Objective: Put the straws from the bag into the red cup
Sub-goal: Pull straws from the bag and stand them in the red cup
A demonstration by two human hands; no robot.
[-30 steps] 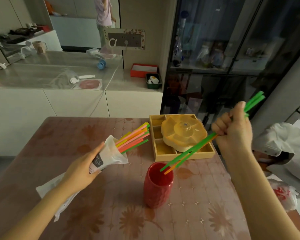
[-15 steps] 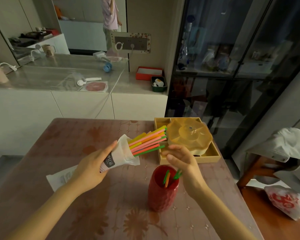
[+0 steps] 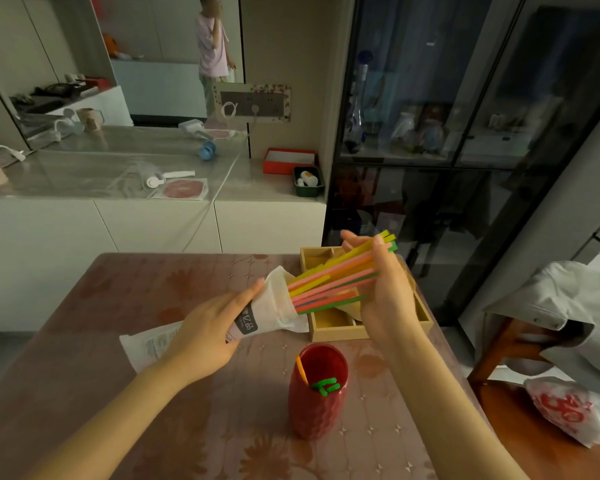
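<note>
My left hand (image 3: 205,336) grips a white plastic bag (image 3: 274,311) tilted up to the right above the table. A bundle of yellow, pink, orange and green straws (image 3: 329,284) sticks out of its mouth. My right hand (image 3: 385,292) is wrapped around the outer part of that bundle, fingers curled over the straws. The red cup (image 3: 317,393) stands upright on the table in front of both hands. Inside it are green straws (image 3: 326,386) and one orange straw (image 3: 302,370).
A wooden compartment tray (image 3: 336,329) with a yellow dish sits behind my hands. The table has a brown flowered cover (image 3: 118,306). At the right are a chair with grey cloth (image 3: 561,306) and a red-printed plastic bag (image 3: 568,410). A glass cabinet and a white counter stand behind.
My right hand dropped the green and orange straws into the red cup, then rose to the bag and closed around the straws sticking out. The left hand kept holding the bag.
</note>
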